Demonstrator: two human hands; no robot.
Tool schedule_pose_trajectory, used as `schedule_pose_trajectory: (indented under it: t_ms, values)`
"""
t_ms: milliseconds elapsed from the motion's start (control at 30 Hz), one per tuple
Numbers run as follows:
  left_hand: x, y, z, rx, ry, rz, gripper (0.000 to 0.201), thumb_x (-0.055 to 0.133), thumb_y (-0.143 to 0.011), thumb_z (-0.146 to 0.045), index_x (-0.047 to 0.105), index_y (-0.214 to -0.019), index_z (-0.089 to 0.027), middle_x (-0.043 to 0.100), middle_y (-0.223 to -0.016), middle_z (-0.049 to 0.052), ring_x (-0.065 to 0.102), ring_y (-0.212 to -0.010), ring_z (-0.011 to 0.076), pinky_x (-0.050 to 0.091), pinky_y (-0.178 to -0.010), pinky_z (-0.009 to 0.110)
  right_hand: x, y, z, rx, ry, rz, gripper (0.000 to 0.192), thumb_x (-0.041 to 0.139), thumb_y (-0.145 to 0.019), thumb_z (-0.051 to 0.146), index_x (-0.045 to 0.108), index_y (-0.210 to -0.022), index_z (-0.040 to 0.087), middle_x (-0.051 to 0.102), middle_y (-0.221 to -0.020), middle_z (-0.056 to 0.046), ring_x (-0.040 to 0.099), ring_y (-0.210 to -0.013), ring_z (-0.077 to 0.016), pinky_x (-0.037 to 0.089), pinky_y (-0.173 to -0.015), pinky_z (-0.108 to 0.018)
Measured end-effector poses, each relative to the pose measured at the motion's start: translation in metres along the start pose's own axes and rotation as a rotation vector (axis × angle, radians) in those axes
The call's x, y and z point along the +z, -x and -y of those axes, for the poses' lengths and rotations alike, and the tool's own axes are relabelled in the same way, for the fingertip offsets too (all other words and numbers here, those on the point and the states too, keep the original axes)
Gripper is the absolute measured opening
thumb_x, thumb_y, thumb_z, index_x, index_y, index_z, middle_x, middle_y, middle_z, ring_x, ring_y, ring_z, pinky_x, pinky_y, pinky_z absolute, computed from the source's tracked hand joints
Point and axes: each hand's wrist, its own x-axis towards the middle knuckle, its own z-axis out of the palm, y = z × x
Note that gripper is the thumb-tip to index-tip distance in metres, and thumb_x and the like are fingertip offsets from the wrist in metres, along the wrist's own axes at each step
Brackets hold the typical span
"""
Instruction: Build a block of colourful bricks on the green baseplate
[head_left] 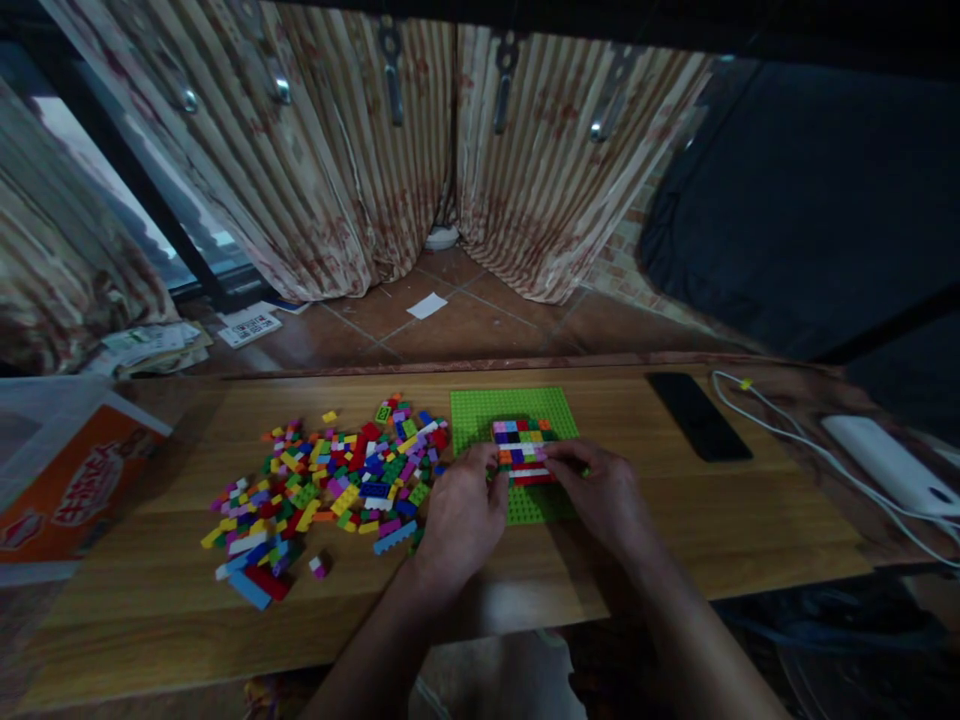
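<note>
We've got both hands on the brick build (pixel 525 452) sitting on the green baseplate (pixel 517 408): left hand (pixel 463 510) curled at its left edge, right hand (pixel 604 495) fingers pinching its right side. Loose bricks (pixel 330 485) piled left.

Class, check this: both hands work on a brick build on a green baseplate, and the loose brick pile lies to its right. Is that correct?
Not quite. The head view shows the pile left of the baseplate, not right. Both the left hand and right hand are at the build.
</note>
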Motion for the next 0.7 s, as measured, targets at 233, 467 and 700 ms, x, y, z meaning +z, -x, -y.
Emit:
schedule_pose_trajectory:
  t_ms: [233,467,700]
  values:
    - [-0.001,0.0,0.0,-0.009,-0.033,0.013,0.026,0.051,-0.089,-0.022,0.061,-0.113,-0.018,0.07,-0.104,0.008,0.066,-0.087,0.0203,0.052,-0.078,0.033,-0.004,-0.002,-0.01,0.113,-0.051,-0.057,0.023,0.065,-0.078,0.039,0.073,-0.087,0.019,0.075,-0.084,-0.005,0.068,-0.076,-0.0196,0.052,-0.071,-0.031]
    - [-0.002,0.001,-0.002,-0.011,-0.05,0.015,0.026,0.051,-0.089,-0.021,0.06,-0.114,-0.018,0.071,-0.105,0.008,0.067,-0.087,0.0209,0.052,-0.081,0.035,0.001,-0.006,-0.013,0.22,-0.035,-0.117,0.042,0.059,-0.081,0.054,0.069,-0.094,0.015,0.074,-0.088,-0.01,0.068,-0.078,-0.0218,0.051,-0.07,-0.033]
    - [-0.003,0.002,-0.003,-0.013,-0.041,0.022,0.026,0.051,-0.089,-0.02,0.06,-0.113,-0.018,0.071,-0.105,0.008,0.067,-0.088,0.0211,0.052,-0.081,0.035,0.012,-0.008,-0.01,0.246,0.12,-0.096,0.049,0.06,-0.078,0.057,0.068,-0.1,0.014,0.074,-0.092,-0.013,0.069,-0.08,-0.0245,0.051,-0.073,-0.037]
